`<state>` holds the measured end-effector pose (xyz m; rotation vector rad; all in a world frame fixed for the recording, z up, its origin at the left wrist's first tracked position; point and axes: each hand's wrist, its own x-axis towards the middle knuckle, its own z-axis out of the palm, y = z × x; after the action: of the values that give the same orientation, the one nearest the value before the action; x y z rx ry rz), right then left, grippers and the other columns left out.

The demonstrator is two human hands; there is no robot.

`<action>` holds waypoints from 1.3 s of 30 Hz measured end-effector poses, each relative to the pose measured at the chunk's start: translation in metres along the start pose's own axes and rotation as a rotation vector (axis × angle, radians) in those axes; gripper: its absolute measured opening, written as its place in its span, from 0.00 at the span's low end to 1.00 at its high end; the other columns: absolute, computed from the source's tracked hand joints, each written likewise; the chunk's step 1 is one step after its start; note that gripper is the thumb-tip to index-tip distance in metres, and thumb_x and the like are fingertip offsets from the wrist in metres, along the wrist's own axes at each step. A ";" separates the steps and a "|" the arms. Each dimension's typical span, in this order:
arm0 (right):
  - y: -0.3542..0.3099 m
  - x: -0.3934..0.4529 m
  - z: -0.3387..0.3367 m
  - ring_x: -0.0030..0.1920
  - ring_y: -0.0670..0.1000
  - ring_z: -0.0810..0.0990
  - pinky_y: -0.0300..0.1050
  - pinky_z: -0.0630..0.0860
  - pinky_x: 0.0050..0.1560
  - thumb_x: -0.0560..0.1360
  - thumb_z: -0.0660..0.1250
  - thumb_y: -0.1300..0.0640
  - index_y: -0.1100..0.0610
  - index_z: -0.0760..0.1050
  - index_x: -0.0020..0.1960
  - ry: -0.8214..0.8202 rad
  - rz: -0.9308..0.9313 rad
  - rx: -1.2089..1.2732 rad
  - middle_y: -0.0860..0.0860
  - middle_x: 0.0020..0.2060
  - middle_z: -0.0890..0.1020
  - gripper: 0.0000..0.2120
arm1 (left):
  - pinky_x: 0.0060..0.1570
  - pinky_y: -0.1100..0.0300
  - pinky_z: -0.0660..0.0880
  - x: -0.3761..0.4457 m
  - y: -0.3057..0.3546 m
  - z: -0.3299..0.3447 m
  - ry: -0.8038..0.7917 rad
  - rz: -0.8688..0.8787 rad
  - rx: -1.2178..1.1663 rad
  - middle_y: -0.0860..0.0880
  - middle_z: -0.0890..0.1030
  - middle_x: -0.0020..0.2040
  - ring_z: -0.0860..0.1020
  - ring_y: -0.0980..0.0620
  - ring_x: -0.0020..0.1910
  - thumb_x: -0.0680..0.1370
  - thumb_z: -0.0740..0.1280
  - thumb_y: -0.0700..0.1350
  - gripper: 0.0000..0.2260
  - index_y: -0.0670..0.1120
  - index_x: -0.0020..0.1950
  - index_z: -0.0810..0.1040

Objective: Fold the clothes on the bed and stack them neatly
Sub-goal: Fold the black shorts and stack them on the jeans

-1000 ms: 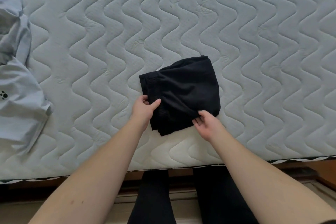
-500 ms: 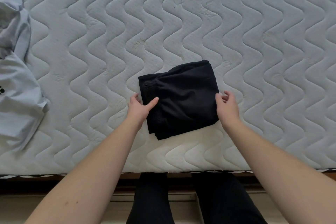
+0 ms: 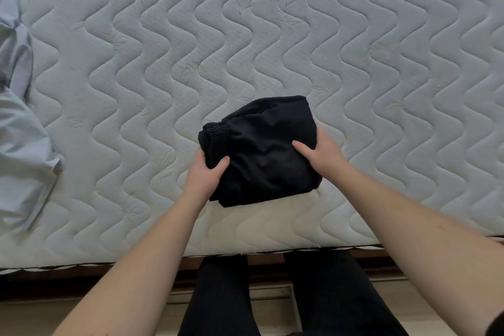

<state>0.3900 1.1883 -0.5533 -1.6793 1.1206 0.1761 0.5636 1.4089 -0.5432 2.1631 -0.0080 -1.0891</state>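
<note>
A folded black garment point(image 3: 261, 150) with an elastic waistband showing at its upper left lies on the quilted mattress point(image 3: 245, 35), near the front edge. My left hand point(image 3: 206, 174) grips its left edge, thumb on top and fingers tucked underneath. My right hand point(image 3: 320, 151) grips its right edge the same way, thumb lying across the fabric.
A crumpled light blue garment point(image 3: 21, 150) lies at the mattress's left edge. The front edge of the mattress point(image 3: 191, 256) runs across the view, with a wooden frame and my dark-trousered legs point(image 3: 272, 297) below it.
My right hand moved from the garment's front corner to its right side and took hold of that edge with the thumb on top. My left hand kept its grip.
</note>
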 end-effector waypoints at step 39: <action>0.003 -0.381 -0.145 0.56 0.26 0.72 0.22 0.68 0.52 0.78 0.68 0.50 0.46 0.66 0.72 0.818 0.034 0.412 0.33 0.58 0.75 0.24 | 0.52 0.58 0.77 -0.268 0.183 0.042 -0.633 0.682 0.266 0.65 0.81 0.53 0.80 0.65 0.51 0.70 0.71 0.61 0.16 0.71 0.55 0.72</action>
<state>0.1219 1.2924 -0.2642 -1.3656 1.6387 -0.7393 0.4144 1.3278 -0.2639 1.7061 -1.1378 -1.3289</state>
